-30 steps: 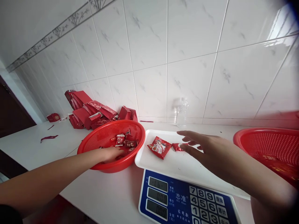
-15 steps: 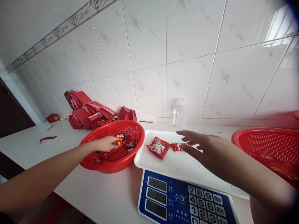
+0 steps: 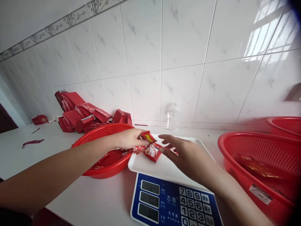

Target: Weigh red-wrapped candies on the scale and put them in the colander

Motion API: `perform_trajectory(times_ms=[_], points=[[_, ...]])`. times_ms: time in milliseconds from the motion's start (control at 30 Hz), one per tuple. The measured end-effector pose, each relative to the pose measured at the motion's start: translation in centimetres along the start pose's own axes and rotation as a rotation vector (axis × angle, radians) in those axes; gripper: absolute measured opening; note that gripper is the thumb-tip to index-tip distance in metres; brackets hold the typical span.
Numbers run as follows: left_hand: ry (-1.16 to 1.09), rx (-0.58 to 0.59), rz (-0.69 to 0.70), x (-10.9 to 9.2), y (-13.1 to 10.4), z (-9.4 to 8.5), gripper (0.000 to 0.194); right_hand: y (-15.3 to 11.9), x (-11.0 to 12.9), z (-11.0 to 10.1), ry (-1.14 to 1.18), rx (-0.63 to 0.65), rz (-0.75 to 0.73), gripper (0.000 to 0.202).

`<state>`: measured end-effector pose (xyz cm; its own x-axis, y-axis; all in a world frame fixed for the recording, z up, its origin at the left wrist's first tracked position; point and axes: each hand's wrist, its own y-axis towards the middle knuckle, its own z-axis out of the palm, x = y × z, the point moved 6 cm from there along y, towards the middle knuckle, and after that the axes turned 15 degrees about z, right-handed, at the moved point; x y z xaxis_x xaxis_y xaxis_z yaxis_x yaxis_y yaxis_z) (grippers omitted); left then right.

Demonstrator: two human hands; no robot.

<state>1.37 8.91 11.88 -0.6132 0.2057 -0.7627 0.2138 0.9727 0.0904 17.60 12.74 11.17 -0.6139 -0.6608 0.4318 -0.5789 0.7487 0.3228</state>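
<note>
My left hand is closed on a small red packet with yellow lettering, held above the left part of the white scale tray. Below those fingers is another red wrapper; whether the hand grips it too, I cannot tell. A larger red packet lies flat on the tray. My right hand, fingers apart and holding nothing, hovers over the tray's middle. Its fingers partly cover a smaller red packet. Under my left forearm, a red plastic basket contains several red wrapped packets.
In front of the tray is the scale's blue keypad and display panel. More red baskets stand at right, the nearer one containing a red and gold packet. Red cardboard boxes are piled by the wall. A clear bottle stands behind the tray.
My left hand has moved right, out of the basket and over the tray, with the red packet. My right hand has shifted slightly left. The view has turned a little to the right.
</note>
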Motion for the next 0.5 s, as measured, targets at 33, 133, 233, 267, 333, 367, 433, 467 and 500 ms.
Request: perform_trajectory(times_ms=[33,133,233,267,333,367,433,467,500], points=[[-0.012,0.026,0.01,-0.5,0.7,0.9,0.012,0.0,0.2,0.0,0.001,0.004,0.005,0.031],[-0.036,0.085,0.072,-1.2,2.4,3.2,0.005,0.3,-0.1,-0.3,-0.03,-0.009,0.068,0.021],[0.02,0.057,0.087,-0.8,3.5,4.4,0.007,0.5,-1.1,-0.8,-0.063,0.001,0.147,0.021],[0.044,0.024,0.066,-0.5,3.7,4.5,0.011,0.6,-1.5,-1.0,-0.074,0.011,0.169,0.022],[0.097,-0.046,0.024,0.2,3.9,4.7,0.019,0.7,-2.5,-1.4,-0.101,0.027,0.209,0.024],[0.127,-0.072,0.014,0.5,3.9,4.8,0.021,0.8,-3.0,-1.6,-0.109,0.033,0.225,0.026],[0.193,-0.107,0.017,0.8,3.9,4.8,0.021,0.9,-3.7,-1.7,-0.107,0.064,0.238,0.03],[0.228,-0.116,0.033,0.8,3.8,4.7,0.021,1.0,-3.9,-1.6,-0.097,0.092,0.235,0.031],[0.257,-0.113,0.052,0.9,3.7,4.7,0.024,1.1,-4.1,-1.4,-0.091,0.125,0.23,0.032]])
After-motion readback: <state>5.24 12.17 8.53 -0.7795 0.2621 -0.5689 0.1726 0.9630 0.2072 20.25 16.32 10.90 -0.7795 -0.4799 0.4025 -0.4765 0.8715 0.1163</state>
